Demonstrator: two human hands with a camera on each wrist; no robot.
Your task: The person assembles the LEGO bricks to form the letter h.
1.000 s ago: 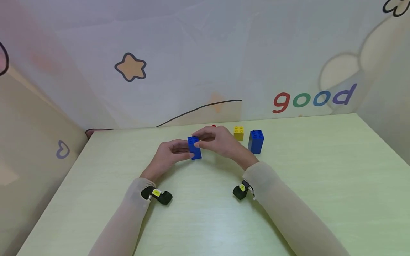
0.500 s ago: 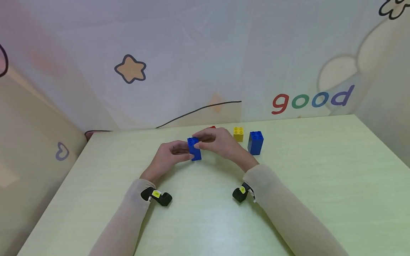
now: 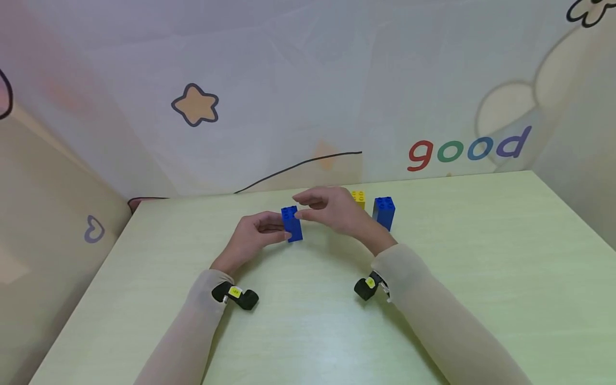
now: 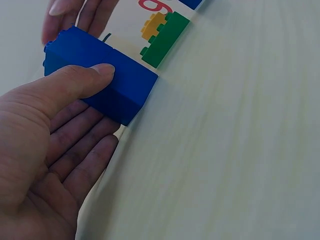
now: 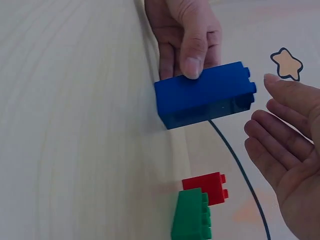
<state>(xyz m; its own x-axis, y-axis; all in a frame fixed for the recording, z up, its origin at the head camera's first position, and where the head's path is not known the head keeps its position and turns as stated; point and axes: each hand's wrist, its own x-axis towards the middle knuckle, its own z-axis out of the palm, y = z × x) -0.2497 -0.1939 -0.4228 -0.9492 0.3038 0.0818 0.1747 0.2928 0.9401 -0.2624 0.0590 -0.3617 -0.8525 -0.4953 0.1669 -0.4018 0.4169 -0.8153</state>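
Note:
A tall blue toy building block [image 3: 294, 229], studs on top, is upright near the table's middle. My left hand [image 3: 252, 235] grips it, thumb on the near face and fingers behind, as the left wrist view shows with the blue block [image 4: 115, 87]. Just right of its top is my right hand [image 3: 337, 211], fingers loosely extended. In the right wrist view a small gap parts the right hand [image 5: 292, 135] from the block's studs. Whether the block's bottom touches the table is hard to tell.
Behind the right hand are a partly covered yellow block [image 3: 359, 198] and, farther right, another tall blue block [image 3: 384, 214]. A green block [image 5: 190, 217] and a red block [image 5: 210, 187] show in the right wrist view. The table [image 3: 308, 321] meets a printed backdrop.
My right hand has let go of the blue block's top and drawn slightly right and up, now covering the red block in the head view. My left hand keeps its grip.

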